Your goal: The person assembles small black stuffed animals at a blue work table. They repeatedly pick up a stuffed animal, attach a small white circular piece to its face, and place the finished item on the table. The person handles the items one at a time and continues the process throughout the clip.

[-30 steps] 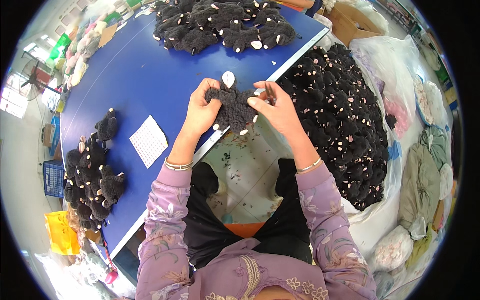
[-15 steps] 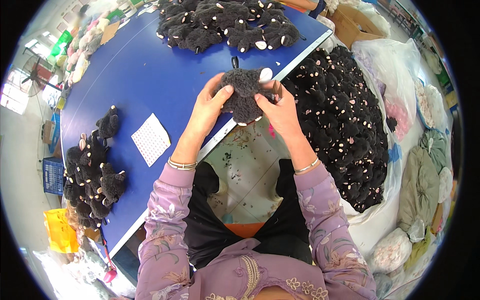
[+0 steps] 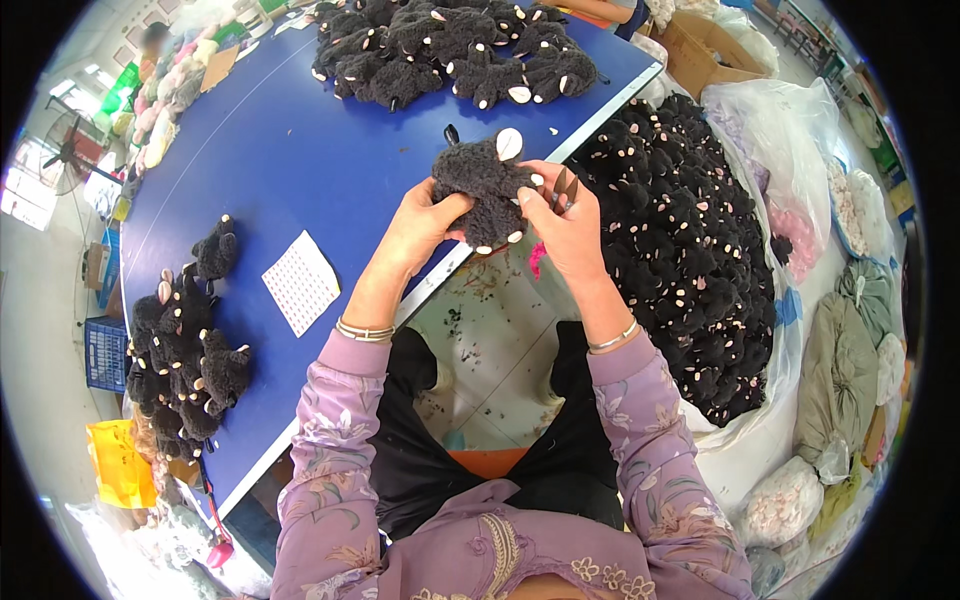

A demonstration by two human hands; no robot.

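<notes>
Over the table's edge I hold a small black plush toy [image 3: 482,190] between both hands. It is fluffy, with a white ear at its upper right, pale paw tips and a black loop on top. My left hand [image 3: 425,222] is closed on its left side, thumb pressed into the fur. With my right hand [image 3: 565,225] I pinch the toy's right side. Dark-bladed thread snips [image 3: 565,188] stick out from that same hand, their handles mostly hidden in the palm. A bright pink strip [image 3: 537,262] hangs beneath the right hand.
The blue table [image 3: 340,150] carries a far heap of black plush toys [image 3: 430,50], a smaller left pile [image 3: 180,365] and a sticker sheet [image 3: 302,283]. Right of me stands a large sack of black plush pieces [image 3: 680,260]. A co-worker's arm [image 3: 600,10] shows at the far edge.
The plush toy has been tilted and turned in my hands, so its white ear now points up. The pink strip shows more fully below my right hand.
</notes>
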